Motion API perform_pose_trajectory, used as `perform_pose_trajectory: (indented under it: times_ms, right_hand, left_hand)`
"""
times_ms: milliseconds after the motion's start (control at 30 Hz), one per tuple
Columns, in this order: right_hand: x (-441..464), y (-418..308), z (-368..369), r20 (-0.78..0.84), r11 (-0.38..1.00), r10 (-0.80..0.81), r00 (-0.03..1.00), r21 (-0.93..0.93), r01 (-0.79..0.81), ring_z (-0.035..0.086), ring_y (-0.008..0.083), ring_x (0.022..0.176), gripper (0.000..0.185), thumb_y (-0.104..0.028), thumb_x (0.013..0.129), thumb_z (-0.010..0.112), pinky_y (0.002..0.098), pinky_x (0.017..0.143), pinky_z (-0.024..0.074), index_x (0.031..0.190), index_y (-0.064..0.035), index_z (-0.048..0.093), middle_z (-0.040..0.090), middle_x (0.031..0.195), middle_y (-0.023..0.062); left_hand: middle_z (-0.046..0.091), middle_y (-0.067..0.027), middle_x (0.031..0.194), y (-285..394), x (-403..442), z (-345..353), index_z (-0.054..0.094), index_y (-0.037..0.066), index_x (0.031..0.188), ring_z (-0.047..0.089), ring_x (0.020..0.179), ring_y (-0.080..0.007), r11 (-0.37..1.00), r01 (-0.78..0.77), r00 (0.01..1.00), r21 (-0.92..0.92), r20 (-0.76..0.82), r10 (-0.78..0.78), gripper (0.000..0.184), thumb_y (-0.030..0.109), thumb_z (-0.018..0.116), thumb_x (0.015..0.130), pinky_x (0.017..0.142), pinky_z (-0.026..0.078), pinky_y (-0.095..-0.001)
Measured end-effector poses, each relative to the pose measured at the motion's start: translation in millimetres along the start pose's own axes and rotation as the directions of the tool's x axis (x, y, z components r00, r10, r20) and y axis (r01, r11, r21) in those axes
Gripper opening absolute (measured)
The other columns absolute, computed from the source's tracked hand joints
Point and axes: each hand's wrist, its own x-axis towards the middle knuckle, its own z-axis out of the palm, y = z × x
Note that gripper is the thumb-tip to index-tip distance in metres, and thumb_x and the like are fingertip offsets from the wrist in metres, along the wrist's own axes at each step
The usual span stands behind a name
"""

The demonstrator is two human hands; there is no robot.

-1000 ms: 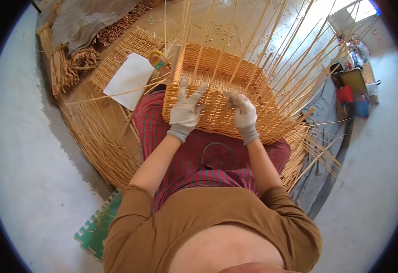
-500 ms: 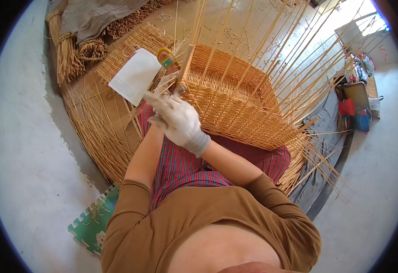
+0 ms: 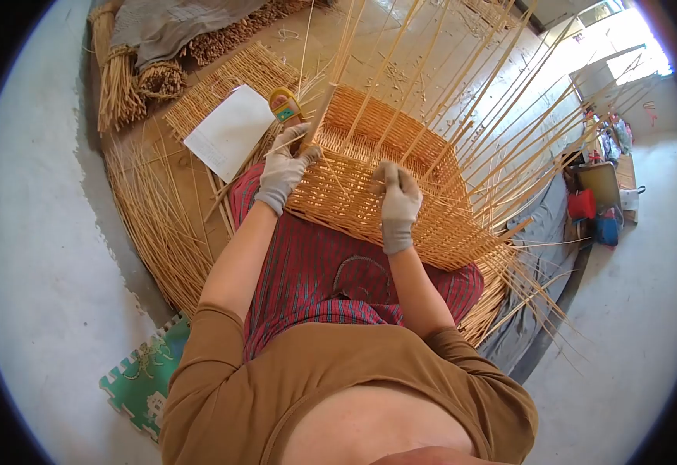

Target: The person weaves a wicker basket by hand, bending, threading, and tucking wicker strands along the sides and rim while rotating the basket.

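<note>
A rectangular wicker basket (image 3: 338, 186) rests across my lap, its walls woven partway up and long bare stakes rising from them. My left hand (image 3: 283, 165), in a pale work glove, is closed on the basket's near-left corner beside a flat wooden upright (image 3: 321, 115). Over the near wall is my gloved right hand (image 3: 400, 203), fingers curled in toward the weave. Whatever thin strand its fingertips may pinch is too small to make out. Loose strand ends stick out near the left hand.
Left of the basket lie a white paper sheet (image 3: 228, 132), a woven mat (image 3: 230, 77) and long loose rods (image 3: 149, 209). Rod bundles (image 3: 118, 89) stand farther back. Stakes fan out to the right, above a grey cloth (image 3: 536, 252). A yellow-edged object (image 3: 284, 105) sits by the corner.
My right hand has moved right from in front of my left hand to the middle of the near wall. The left hand now shows at the corner.
</note>
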Motion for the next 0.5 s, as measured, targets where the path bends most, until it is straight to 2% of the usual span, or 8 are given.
perform_pose_trajectory:
  times_ms: [100,167,200,233,333,433,467,500]
  right_hand:
    - [40.2,-46.9,47.6,0.137,0.793,-0.587,0.798,-0.105,0.600,0.066,0.0154,0.092,0.021,-0.013,0.094,0.066,0.0266,0.073,0.0550,0.113,-0.0038,0.071,0.068,0.114,0.0115]
    - [72.8,-67.3,84.1,0.311,0.192,-0.833,0.458,-0.614,0.766,0.068,0.0167,0.097,0.038,-0.006,0.093,0.062,0.0252,0.073,0.0537,0.131,-0.0104,0.063,0.061,0.133,0.0144]
    - [77.4,-73.6,88.1,0.303,0.204,-0.831,0.467,-0.615,0.762,0.068,0.0167,0.097,0.038,-0.006,0.093,0.062,0.0252,0.073,0.0537,0.131,-0.0104,0.063,0.061,0.133,0.0144]
    - [80.0,-78.8,91.1,0.257,0.461,-0.740,0.621,-0.478,0.747,0.068,0.0174,0.095,0.047,-0.003,0.093,0.059,0.0248,0.071,0.0527,0.138,-0.0142,0.056,0.057,0.139,0.0146]
    - [50.8,-68.1,32.3,0.283,0.799,-0.472,0.835,-0.263,0.541,0.067,0.0188,0.086,0.062,0.004,0.093,0.050,0.0261,0.067,0.0505,0.150,-0.0193,0.042,0.059,0.136,0.0129]
    - [-1.9,6.6,-61.4,0.371,0.840,-0.369,0.852,-0.260,0.477,0.062,0.0157,0.077,0.058,0.009,0.093,0.042,0.0272,0.067,0.0502,0.144,-0.0146,0.050,0.067,0.120,0.0087]
    - [-19.4,27.2,-83.5,0.440,0.735,-0.370,0.818,-0.399,0.548,0.059,0.0134,0.076,0.056,0.011,0.093,0.039,0.0267,0.069,0.0503,0.141,-0.0122,0.054,0.069,0.113,0.0066]
    - [-23.5,43.5,-99.1,0.307,0.771,-0.456,0.835,-0.333,0.543,0.056,0.0121,0.077,0.052,0.011,0.094,0.039,0.0262,0.073,0.0501,0.136,-0.0106,0.059,0.069,0.110,0.0052]
  left_hand:
    - [0.060,-0.0041,0.110,-15.8,2.0,6.3,0.061,0.006,0.119,0.059,0.095,-0.0138,0.994,0.010,0.988,0.105,-0.152,0.006,0.038,0.009,0.078,0.085,0.085,0.052,-0.0277]
    - [0.059,-0.0034,0.107,-2.7,-2.7,16.8,0.061,0.005,0.118,0.058,0.092,-0.0132,0.990,0.020,0.982,0.138,-0.187,0.006,0.036,0.009,0.077,0.086,0.084,0.051,-0.0271]
    - [0.059,-0.0027,0.104,0.7,-3.2,17.8,0.061,0.005,0.117,0.057,0.089,-0.0125,0.987,0.021,0.973,0.161,-0.228,0.016,0.034,0.008,0.076,0.087,0.083,0.051,-0.0265]
    - [0.059,-0.0020,0.100,1.7,-1.1,15.6,0.061,0.005,0.115,0.056,0.086,-0.0115,0.982,0.045,0.979,0.181,-0.203,-0.008,0.031,0.007,0.075,0.088,0.080,0.050,-0.0252]
    - [0.060,-0.0011,0.098,2.8,-3.9,15.6,0.060,0.005,0.115,0.056,0.085,-0.0109,0.996,0.027,0.982,0.086,-0.187,-0.011,0.031,0.006,0.075,0.088,0.077,0.050,-0.0244]
    - [0.060,-0.0027,0.104,-2.1,-2.8,18.2,0.059,0.004,0.115,0.058,0.088,-0.0116,0.981,-0.096,0.973,0.169,-0.193,0.128,0.033,0.004,0.075,0.087,0.076,0.052,-0.0249]
    - [0.061,-0.0034,0.107,-9.9,-1.5,19.9,0.059,0.004,0.116,0.058,0.091,-0.0118,0.981,-0.146,0.958,0.131,-0.227,0.173,0.033,0.005,0.075,0.087,0.076,0.053,-0.0253]
    - [0.061,-0.0066,0.111,-29.1,-0.3,14.8,0.060,0.003,0.114,0.059,0.098,-0.0168,0.982,-0.188,0.945,0.026,-0.267,0.188,0.030,0.004,0.073,0.087,0.080,0.052,-0.0297]
